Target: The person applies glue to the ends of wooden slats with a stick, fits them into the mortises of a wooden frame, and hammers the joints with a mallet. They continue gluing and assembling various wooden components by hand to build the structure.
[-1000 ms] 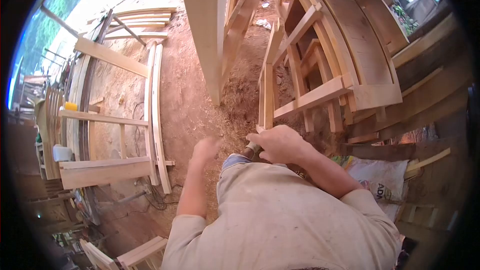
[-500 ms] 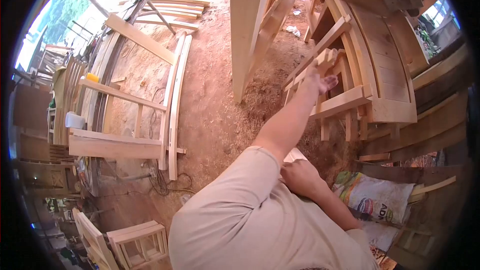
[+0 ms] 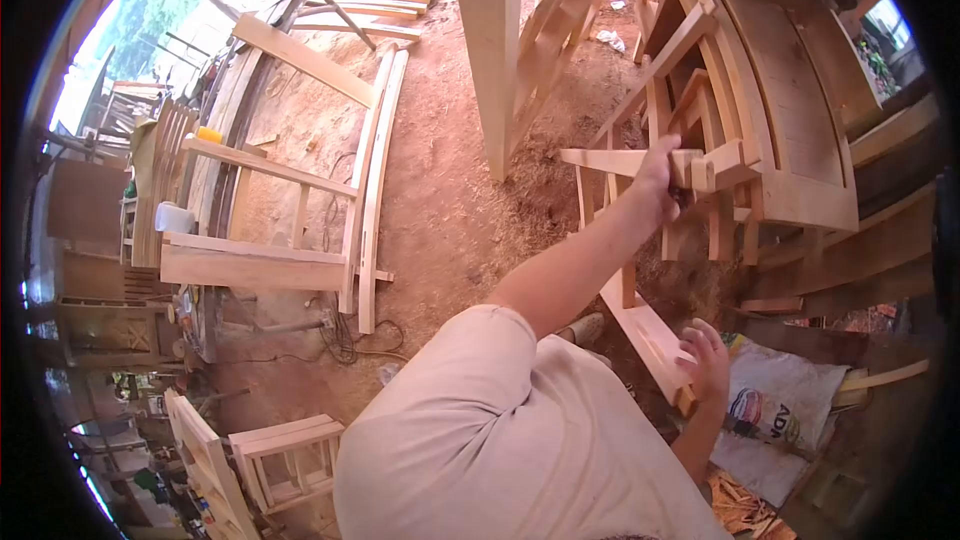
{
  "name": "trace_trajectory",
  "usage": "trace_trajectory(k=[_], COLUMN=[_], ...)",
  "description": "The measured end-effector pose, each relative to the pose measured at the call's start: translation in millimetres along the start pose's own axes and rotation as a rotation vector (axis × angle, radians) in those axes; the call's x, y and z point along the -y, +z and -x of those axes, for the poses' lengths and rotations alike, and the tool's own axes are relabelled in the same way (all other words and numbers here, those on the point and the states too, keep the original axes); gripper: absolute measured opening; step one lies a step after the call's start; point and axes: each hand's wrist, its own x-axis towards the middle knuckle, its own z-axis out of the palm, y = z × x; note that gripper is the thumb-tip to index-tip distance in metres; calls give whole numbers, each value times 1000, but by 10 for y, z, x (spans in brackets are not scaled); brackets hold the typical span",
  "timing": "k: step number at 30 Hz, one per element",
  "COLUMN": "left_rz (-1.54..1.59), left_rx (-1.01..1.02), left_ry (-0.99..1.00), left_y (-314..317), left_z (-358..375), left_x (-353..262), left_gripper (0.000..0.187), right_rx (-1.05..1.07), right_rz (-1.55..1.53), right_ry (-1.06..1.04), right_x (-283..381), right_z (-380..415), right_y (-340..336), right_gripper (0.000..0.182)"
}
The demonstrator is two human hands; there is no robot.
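Observation:
My left hand (image 3: 662, 178) reaches out to the upper right, its fingers wrapped round a pale wooden bar (image 3: 602, 160) of a chair-like frame. Below it, my right hand (image 3: 706, 362) has its fingers apart and holds nothing. That hand is beside the lower end of a pale wooden board (image 3: 648, 338), which slants down toward my body. Whether its fingertips touch the board I cannot tell. A large slatted wooden panel (image 3: 795, 120) stands just beyond my left hand.
A tall wooden post (image 3: 490, 50) stands at top centre. On the left, a wooden frame (image 3: 255, 268) lies by a long bench, with cables (image 3: 345, 340) near it. A printed sack (image 3: 775, 400) is at the lower right. Small slatted frames (image 3: 290, 460) stand at the lower left.
My left hand has come down slightly and closed round the bar. My right hand has moved right, away from my body, and opened. The wooden bar has shifted, and the view has moved a little.

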Motion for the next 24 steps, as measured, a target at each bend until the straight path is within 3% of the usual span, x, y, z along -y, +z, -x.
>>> trace_trajectory(k=[1, 2, 3, 5, 7, 9, 10, 11, 13, 14, 16, 20, 22, 24], left_rz=[-19, 18, 11, 49, 70, 154, 189, 183, 129, 124, 100, 4, -102, -160], left_rx=[-14, 44, 43, -13, -71, -78, -75, -75, -115, -121, -122, -167, -135, -194], left_ry=[-31, -23, -37, -88, -145, -216, -216, -225, -223, -238, -259, -343, -405, -443], left_y=[-45, -126, -172, -241, -160, -264, -312, -356, -382, -386, -414, -460, -526, -562], left_z=[40, 99, 178, 371, 705, 751, 753, 750, 838, 881, 940, 1094, 1223, 1424], left_x=[104, 212, 284, 459, 581, 741, 840, 931, 1037, 1082, 1161, 1236, 1214, 1180], left_gripper=[35, 33, 33, 36, 33, 30, 28, 28, 27, 27, 27, 28, 33, 40], right_rx=[-65, -62, -72, -102, -184, -495, -570, -577, -694, -703, -550, -524, -557, -642], right_rz=[156, 291, 283, 886, 932, 1147, 1265, 1260, 799, 796, 266, 44, 411, 367], right_ry=[70, -2, 4, -206, -134, -196, -118, -110, 35, 47, 458, 427, 242, 171], right_x=[-29, -186, -323, -588, -335, -373, -373, -510, -766, -855, -870, -1415, -1751, -1866], right_z=[-31, -122, -259, -329, -81, -37, 32, 63, 162, 216, 397, 363, 288, 371], right_y=[-146, -347, -530, -902, -817, -959, -1046, -1226, -1497, -1566, -1502, -1802, -1983, -1987], right_gripper=[45, 50, 50, 61, 66, 64, 64, 64, 58, 58, 55, 40, 44, 44])
